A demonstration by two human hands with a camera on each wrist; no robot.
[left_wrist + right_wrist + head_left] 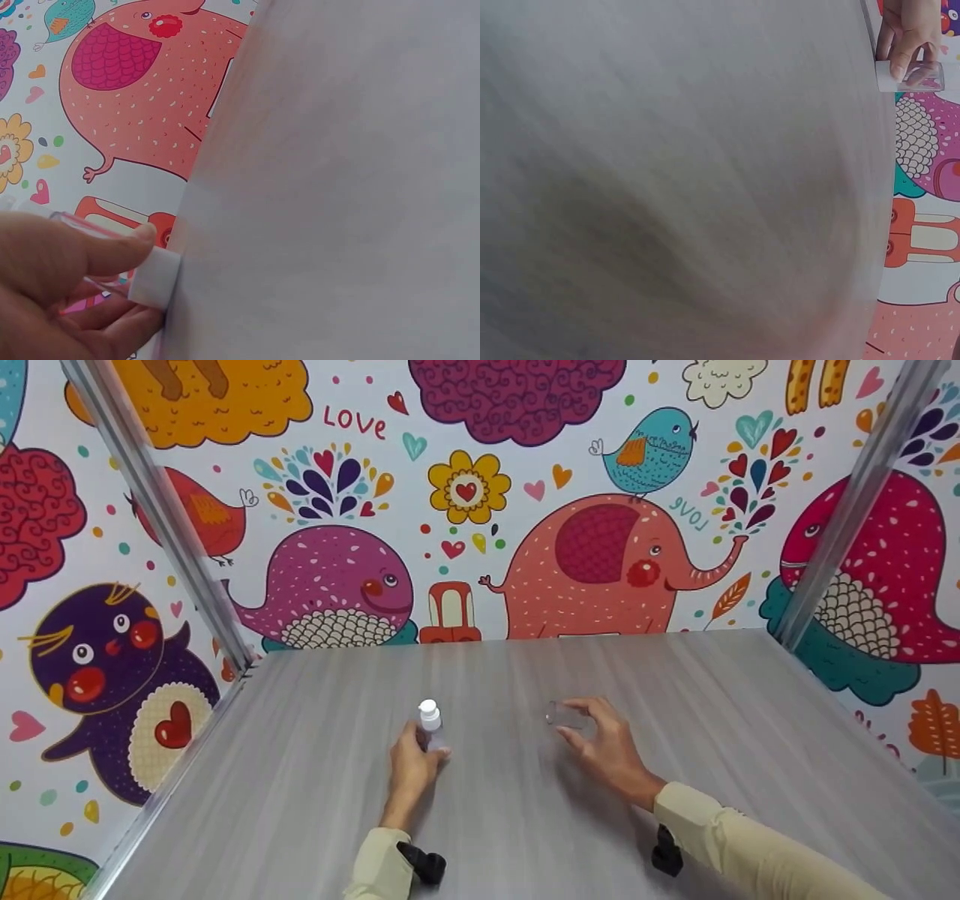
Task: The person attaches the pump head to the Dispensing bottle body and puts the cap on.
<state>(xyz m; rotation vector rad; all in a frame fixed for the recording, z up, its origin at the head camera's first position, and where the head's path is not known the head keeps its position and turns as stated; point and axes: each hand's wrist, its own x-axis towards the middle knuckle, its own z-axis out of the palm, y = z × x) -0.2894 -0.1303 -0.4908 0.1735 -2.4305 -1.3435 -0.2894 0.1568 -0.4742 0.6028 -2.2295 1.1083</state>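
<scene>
A small clear bottle with a white pump top stands upright in my left hand, gripped between thumb and fingers. Its white base shows below the left hand in the left wrist view; whether it touches the table cannot be told. The right wrist view also catches the left hand on the bottle. To the right, a clear cap is pinched between the thumb and fingers of my right hand, above the table and apart from the bottle.
The grey wood-grain table runs back to a wall printed with cartoon animals. Metal posts rise at the table's back corners. A black wrist mount sits on the left sleeve, another on the right.
</scene>
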